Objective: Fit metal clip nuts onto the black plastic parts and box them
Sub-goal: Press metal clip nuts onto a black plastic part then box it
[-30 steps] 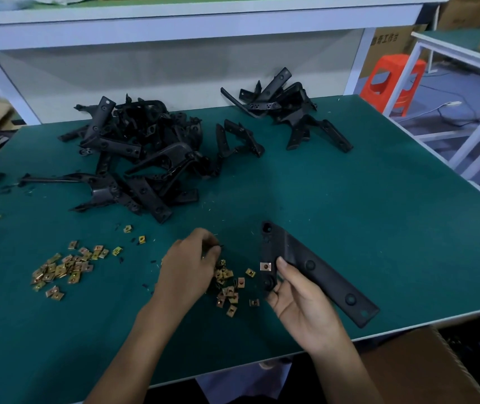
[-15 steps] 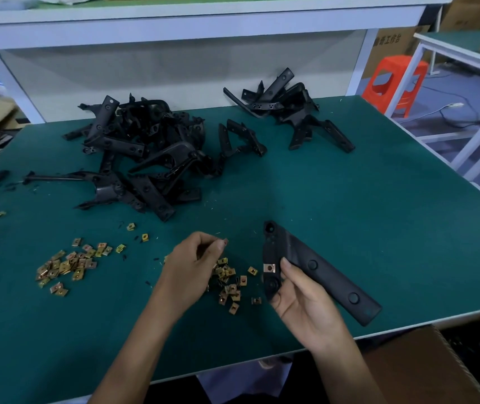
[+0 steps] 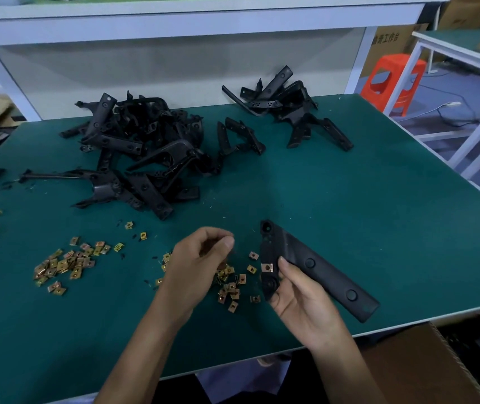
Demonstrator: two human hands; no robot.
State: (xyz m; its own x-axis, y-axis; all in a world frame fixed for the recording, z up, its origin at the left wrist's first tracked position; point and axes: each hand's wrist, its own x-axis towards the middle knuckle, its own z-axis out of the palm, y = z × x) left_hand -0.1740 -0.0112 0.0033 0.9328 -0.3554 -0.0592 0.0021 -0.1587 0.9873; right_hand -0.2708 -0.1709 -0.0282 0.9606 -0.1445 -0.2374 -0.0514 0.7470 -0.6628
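Near half of the green counter, viewed from above.

Left of centre: left hand poised just above the loose clip nuts, back of the hand upward, fingers curled in, thumb tip pressed against forefinger tip. Cannot tell whether a nut sits inside that pinch.

Right of centre: black plastic part, a long flat arm with round bosses along its face, running from a holed end near mid-counter down toward the counter's near edge. Gripped at its lower left lobe by the right hand, thumb laid on the top face, other fingers wrapped beneath. Fitted clip nut seated on the part's left edge, just beside the thumb tip.

Far left: second scatter of clip nuts, well apart from both hands.

Behind: large heap of black parts at centre-left, smaller heap toward the back edge.

Off the counter: cardboard box below the near right corner, orange stool beyond the far right corner
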